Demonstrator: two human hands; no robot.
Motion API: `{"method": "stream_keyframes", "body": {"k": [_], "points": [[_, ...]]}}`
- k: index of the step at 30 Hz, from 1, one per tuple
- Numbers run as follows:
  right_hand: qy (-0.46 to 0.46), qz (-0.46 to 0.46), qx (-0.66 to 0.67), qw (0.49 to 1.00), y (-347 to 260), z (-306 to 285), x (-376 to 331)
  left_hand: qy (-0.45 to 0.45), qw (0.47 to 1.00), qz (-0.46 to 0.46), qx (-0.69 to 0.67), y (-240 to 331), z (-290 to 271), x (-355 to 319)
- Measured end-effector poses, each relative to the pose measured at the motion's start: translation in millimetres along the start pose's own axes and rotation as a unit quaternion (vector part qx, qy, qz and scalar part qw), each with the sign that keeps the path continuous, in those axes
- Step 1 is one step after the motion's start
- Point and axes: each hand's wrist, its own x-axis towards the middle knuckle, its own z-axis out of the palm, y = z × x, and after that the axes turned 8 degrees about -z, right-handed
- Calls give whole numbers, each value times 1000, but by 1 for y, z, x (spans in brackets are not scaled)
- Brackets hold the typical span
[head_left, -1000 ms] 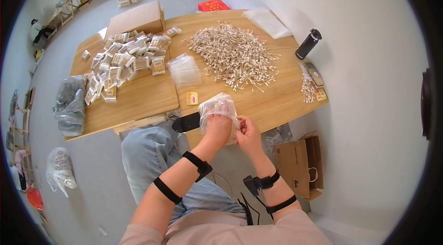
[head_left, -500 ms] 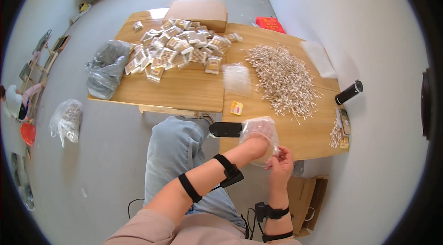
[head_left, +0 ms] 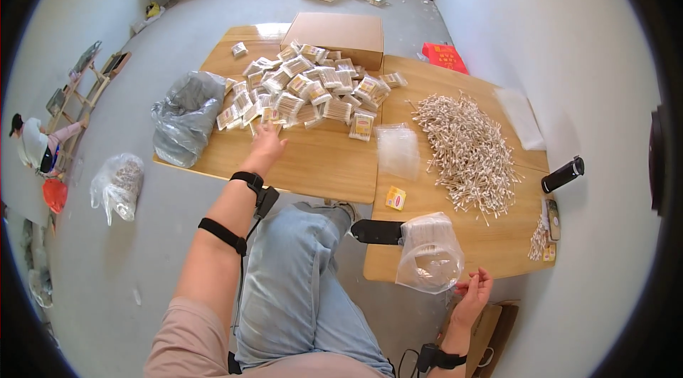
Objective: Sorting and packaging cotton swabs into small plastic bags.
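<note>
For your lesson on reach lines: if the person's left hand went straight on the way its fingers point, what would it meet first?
Probably the pile of small packets: the left hand points at its near edge, fingertips close; contact unclear.

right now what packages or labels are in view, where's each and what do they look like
small packets: heaped on the left table, clear with white sticks and yellow-red labels; left hand reaches their near edge
cardboard box: far edge, flat, brown
clear bag: near edge of the right table, filled, by the right hand
empty clear bags: beside the loose stick pile
small yellow label: right table, squarish
red package: floor beyond the right table
</note>
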Motion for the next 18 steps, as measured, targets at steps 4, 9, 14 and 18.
{"method": "stream_keyframes", "body": {"k": [4,9,14,18], "points": [[22,12,-31,999,4,-3,-1,83,992,70,69,-42,34,23],[31,9,-47,998,0,-4,-3,71,995,56,52,-33,28,7],[21,-17,-30,999,-9,-6,-8,-137,956,-95,-243,-48,-17,-17],[24,-45,-27,998,-20,-6,-10,-410,759,-137,-488,-54,-75,-54]]}}
